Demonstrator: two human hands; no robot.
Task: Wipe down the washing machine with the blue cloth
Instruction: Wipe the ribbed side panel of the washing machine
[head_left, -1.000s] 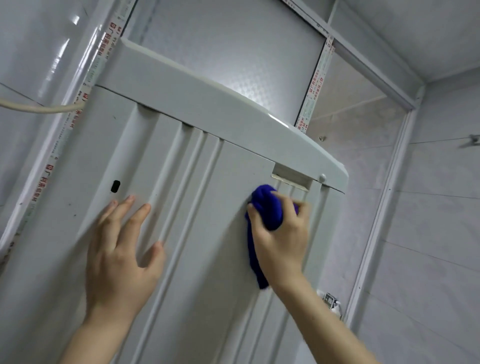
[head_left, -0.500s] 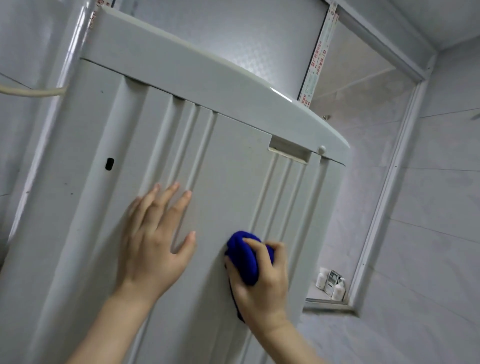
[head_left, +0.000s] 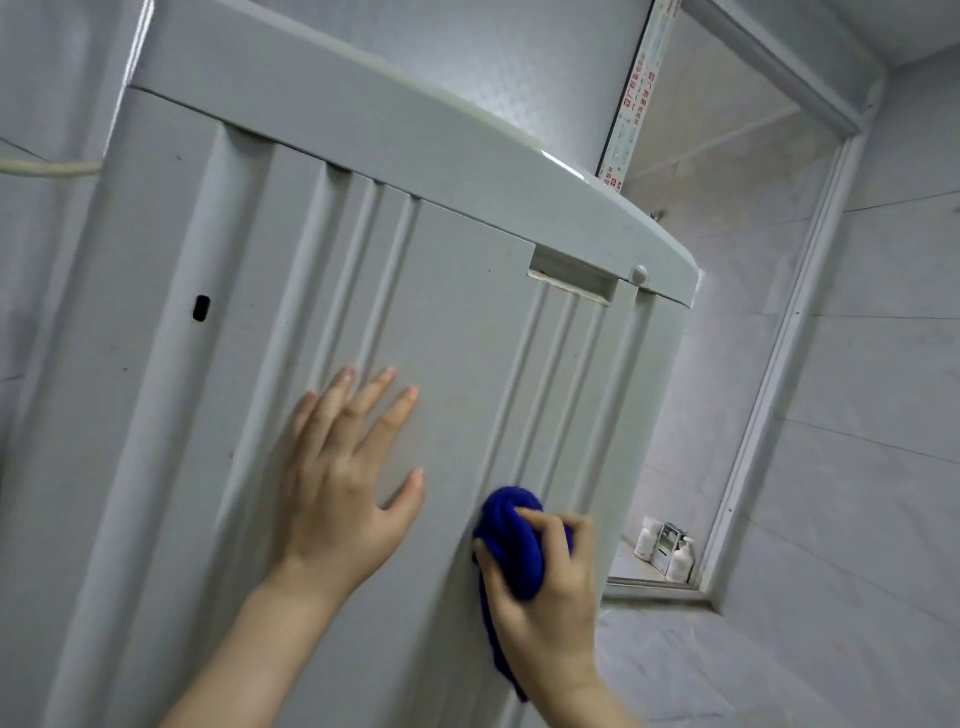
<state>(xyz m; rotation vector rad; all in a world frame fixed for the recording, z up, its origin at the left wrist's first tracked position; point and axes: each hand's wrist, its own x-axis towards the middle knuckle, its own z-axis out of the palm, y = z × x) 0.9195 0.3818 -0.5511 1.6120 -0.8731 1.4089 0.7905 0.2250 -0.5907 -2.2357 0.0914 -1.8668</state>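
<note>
The washing machine (head_left: 457, 322) fills the left and middle of the head view, its ribbed grey-white side panel seen from below. My right hand (head_left: 545, 597) grips the bunched blue cloth (head_left: 511, 540) and presses it against the lower right part of the panel, beside the vertical ribs. A tail of the cloth hangs down under my wrist. My left hand (head_left: 345, 483) lies flat on the panel to the left of the cloth, fingers spread and pointing up.
A recessed handle slot (head_left: 571, 278) sits under the machine's top rim. A small dark hole (head_left: 201, 308) marks the panel at left. A hose (head_left: 49, 167) runs in from the left. Right of the machine is a door frame (head_left: 769, 374), with several bottles (head_left: 667, 551) on the floor beyond.
My right hand has slid the blue cloth down the panel from just under the handle slot to low on the side. My left hand shifted to the right, still flat on the panel.
</note>
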